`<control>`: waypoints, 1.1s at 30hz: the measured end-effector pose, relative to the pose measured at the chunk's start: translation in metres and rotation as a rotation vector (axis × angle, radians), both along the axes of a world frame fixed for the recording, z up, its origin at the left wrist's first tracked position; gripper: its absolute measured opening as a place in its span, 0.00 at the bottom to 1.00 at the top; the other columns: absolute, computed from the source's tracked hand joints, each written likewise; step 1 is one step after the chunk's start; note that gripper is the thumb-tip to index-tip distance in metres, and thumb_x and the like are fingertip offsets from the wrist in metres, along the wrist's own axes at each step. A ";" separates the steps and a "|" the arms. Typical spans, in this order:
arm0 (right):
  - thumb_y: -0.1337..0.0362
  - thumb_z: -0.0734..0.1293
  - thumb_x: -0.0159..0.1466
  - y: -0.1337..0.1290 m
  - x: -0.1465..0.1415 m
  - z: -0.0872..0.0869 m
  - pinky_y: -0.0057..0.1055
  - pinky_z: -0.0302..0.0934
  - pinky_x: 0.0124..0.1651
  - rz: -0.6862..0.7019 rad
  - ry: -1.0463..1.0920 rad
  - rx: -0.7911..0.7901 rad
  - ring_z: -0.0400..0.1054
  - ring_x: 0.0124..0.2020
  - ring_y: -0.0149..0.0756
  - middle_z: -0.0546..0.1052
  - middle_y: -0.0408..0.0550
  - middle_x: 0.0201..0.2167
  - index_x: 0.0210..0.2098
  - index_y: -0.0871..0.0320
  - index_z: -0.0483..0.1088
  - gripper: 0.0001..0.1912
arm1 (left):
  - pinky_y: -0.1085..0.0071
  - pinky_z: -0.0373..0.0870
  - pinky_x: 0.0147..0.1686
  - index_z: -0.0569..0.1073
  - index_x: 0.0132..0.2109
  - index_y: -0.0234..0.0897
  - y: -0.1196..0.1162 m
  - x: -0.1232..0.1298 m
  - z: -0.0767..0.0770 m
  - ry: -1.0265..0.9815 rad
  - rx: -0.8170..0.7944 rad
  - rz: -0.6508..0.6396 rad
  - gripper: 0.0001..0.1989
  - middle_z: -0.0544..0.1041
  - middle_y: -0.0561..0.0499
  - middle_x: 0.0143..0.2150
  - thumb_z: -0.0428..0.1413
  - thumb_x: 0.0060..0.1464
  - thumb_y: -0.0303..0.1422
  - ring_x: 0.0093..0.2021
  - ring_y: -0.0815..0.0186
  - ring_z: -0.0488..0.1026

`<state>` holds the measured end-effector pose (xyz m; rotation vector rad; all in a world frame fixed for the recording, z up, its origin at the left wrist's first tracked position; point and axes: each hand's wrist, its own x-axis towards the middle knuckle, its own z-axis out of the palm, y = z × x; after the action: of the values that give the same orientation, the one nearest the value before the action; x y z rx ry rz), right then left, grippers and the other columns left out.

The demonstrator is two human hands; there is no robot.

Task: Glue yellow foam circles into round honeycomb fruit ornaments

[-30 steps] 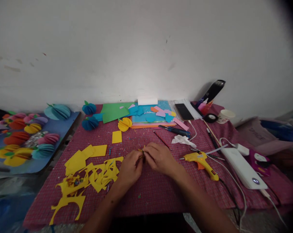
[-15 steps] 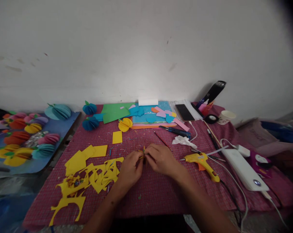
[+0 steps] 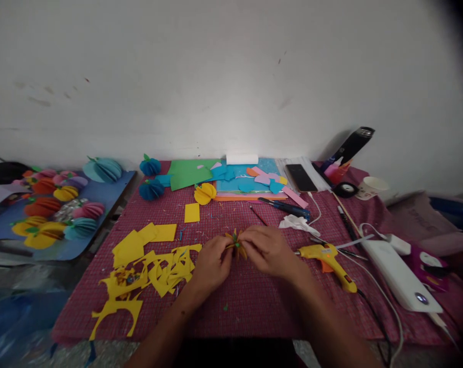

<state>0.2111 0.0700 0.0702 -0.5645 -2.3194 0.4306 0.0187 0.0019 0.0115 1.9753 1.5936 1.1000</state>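
Note:
Between both hands, above the checked cloth, is a small yellow paper pumpkin [image 3: 236, 244] with a bit of green at its centre, its folds fanned outward. My left hand [image 3: 212, 259] pinches it from the left, and my right hand [image 3: 265, 249] has its fingers closed on the other side. Fingers cover parts of it. Yellow paper scraps [image 3: 166, 271] with curved cut-outs lie left of my left hand. A finished yellow paper pumpkin [image 3: 205, 193] sits farther back. Right of my right hand lies a yellow glue gun [image 3: 327, 255].
Blue paper pumpkins [image 3: 151, 189] and a green sheet [image 3: 189, 175] are at the back. A phone [image 3: 301, 178], a utility knife [image 3: 284, 206], a paper cup [image 3: 370, 187], a black bottle [image 3: 354, 144] and a white power bank [image 3: 402, 276] with cables occupy the right. Several paper pumpkins cover a blue board [image 3: 120, 197] at left.
The view has shifted slightly left, so the table sits farther right. The pumpkin between my hands is turned and more spread out, showing its green centre.

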 end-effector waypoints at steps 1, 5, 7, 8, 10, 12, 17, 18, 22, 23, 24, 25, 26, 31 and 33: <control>0.71 0.63 0.69 0.001 0.001 0.002 0.35 0.68 0.40 -0.009 0.048 -0.022 0.74 0.37 0.37 0.80 0.48 0.36 0.44 0.55 0.72 0.09 | 0.64 0.70 0.44 0.72 0.45 0.40 -0.001 0.000 0.001 -0.001 0.003 0.004 0.07 0.78 0.49 0.42 0.52 0.64 0.26 0.43 0.62 0.74; 0.71 0.63 0.68 0.007 0.009 0.006 0.34 0.65 0.39 -0.088 0.150 -0.088 0.73 0.35 0.36 0.79 0.45 0.33 0.41 0.53 0.72 0.09 | 0.64 0.70 0.45 0.71 0.46 0.40 -0.007 -0.003 0.008 -0.030 0.032 0.014 0.12 0.78 0.49 0.43 0.55 0.55 0.24 0.43 0.61 0.75; 0.70 0.63 0.67 0.011 0.014 0.006 0.34 0.65 0.40 -0.101 0.094 -0.151 0.73 0.36 0.36 0.79 0.45 0.34 0.40 0.54 0.73 0.08 | 0.64 0.71 0.44 0.71 0.45 0.40 -0.009 -0.004 0.012 -0.058 0.029 0.020 0.15 0.78 0.49 0.42 0.54 0.51 0.21 0.43 0.61 0.75; 0.70 0.64 0.67 0.014 0.017 0.006 0.33 0.64 0.40 -0.095 0.039 -0.203 0.73 0.35 0.36 0.80 0.44 0.34 0.39 0.54 0.73 0.07 | 0.65 0.71 0.43 0.71 0.44 0.40 -0.010 -0.006 0.013 -0.072 0.018 0.036 0.15 0.78 0.49 0.42 0.53 0.49 0.21 0.42 0.61 0.75; 0.69 0.65 0.67 0.017 0.024 0.006 0.31 0.62 0.37 -0.072 -0.117 -0.333 0.72 0.33 0.35 0.80 0.43 0.33 0.37 0.54 0.74 0.06 | 0.67 0.70 0.40 0.72 0.42 0.40 -0.012 -0.009 0.015 -0.088 -0.012 0.090 0.14 0.78 0.50 0.40 0.52 0.49 0.20 0.40 0.62 0.75; 0.66 0.66 0.66 0.019 0.028 0.006 0.29 0.58 0.34 -0.041 -0.301 -0.437 0.71 0.31 0.33 0.80 0.42 0.32 0.38 0.55 0.74 0.04 | 0.67 0.70 0.39 0.72 0.41 0.39 -0.012 -0.013 0.015 -0.087 -0.034 0.122 0.11 0.78 0.50 0.39 0.52 0.52 0.21 0.40 0.62 0.75; 0.60 0.68 0.67 0.017 0.025 0.003 0.28 0.53 0.32 -0.004 -0.548 -0.477 0.71 0.31 0.34 0.80 0.45 0.32 0.36 0.56 0.75 0.07 | 0.64 0.70 0.46 0.75 0.44 0.41 -0.009 -0.018 0.011 -0.022 -0.115 -0.010 0.08 0.79 0.50 0.43 0.54 0.60 0.25 0.44 0.62 0.75; 0.61 0.67 0.67 0.016 0.022 0.002 0.28 0.52 0.32 -0.002 -0.547 -0.469 0.71 0.31 0.34 0.80 0.45 0.33 0.36 0.56 0.75 0.07 | 0.64 0.70 0.46 0.75 0.43 0.41 -0.008 -0.018 0.010 -0.007 -0.131 -0.023 0.08 0.79 0.50 0.43 0.54 0.61 0.26 0.43 0.62 0.75; 0.68 0.64 0.67 0.015 0.013 -0.004 0.28 0.51 0.32 -0.002 -0.513 -0.403 0.70 0.31 0.34 0.80 0.45 0.32 0.34 0.57 0.74 0.08 | 0.65 0.69 0.43 0.75 0.41 0.40 -0.005 -0.013 0.007 0.028 -0.155 -0.036 0.05 0.79 0.50 0.40 0.54 0.64 0.28 0.41 0.62 0.75; 0.69 0.64 0.66 0.015 0.012 -0.006 0.29 0.50 0.33 -0.003 -0.506 -0.383 0.70 0.31 0.34 0.80 0.45 0.32 0.33 0.57 0.74 0.08 | 0.65 0.69 0.42 0.75 0.41 0.40 -0.004 -0.012 0.008 0.029 -0.151 -0.036 0.05 0.79 0.50 0.40 0.54 0.64 0.29 0.40 0.62 0.75; 0.69 0.64 0.66 0.016 0.011 -0.007 0.29 0.50 0.33 -0.009 -0.495 -0.363 0.70 0.31 0.34 0.80 0.45 0.31 0.32 0.57 0.73 0.08 | 0.65 0.69 0.42 0.75 0.40 0.39 -0.004 -0.011 0.009 0.028 -0.144 -0.031 0.06 0.79 0.50 0.39 0.53 0.65 0.29 0.40 0.62 0.75; 0.70 0.64 0.66 0.016 0.011 -0.007 0.29 0.50 0.33 -0.017 -0.483 -0.343 0.70 0.31 0.34 0.79 0.45 0.31 0.31 0.57 0.73 0.09 | 0.65 0.68 0.42 0.75 0.40 0.39 -0.005 -0.010 0.010 0.024 -0.132 -0.020 0.06 0.79 0.50 0.39 0.53 0.65 0.30 0.40 0.62 0.75; 0.70 0.63 0.66 0.016 0.011 -0.007 0.29 0.50 0.33 -0.026 -0.469 -0.326 0.70 0.31 0.34 0.79 0.45 0.31 0.31 0.57 0.73 0.09 | 0.64 0.68 0.42 0.75 0.41 0.39 -0.005 -0.009 0.012 0.016 -0.119 -0.008 0.05 0.79 0.49 0.39 0.54 0.64 0.30 0.39 0.62 0.75; 0.70 0.62 0.67 0.017 0.012 -0.006 0.29 0.54 0.35 -0.042 -0.385 -0.297 0.70 0.32 0.35 0.79 0.47 0.31 0.32 0.57 0.74 0.10 | 0.64 0.70 0.45 0.75 0.47 0.40 -0.012 -0.014 0.020 -0.097 -0.055 -0.008 0.11 0.79 0.48 0.45 0.58 0.57 0.28 0.44 0.61 0.74; 0.70 0.62 0.68 0.017 0.011 -0.006 0.29 0.55 0.36 -0.028 -0.367 -0.299 0.71 0.32 0.35 0.79 0.47 0.32 0.33 0.57 0.74 0.10 | 0.65 0.70 0.44 0.75 0.48 0.40 -0.013 -0.017 0.021 -0.117 -0.041 -0.020 0.13 0.78 0.48 0.45 0.57 0.56 0.25 0.43 0.62 0.74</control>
<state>0.2225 0.0872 0.0640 -0.8818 -2.6081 0.7186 0.0021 -0.0113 0.0325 1.8609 1.5212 1.1444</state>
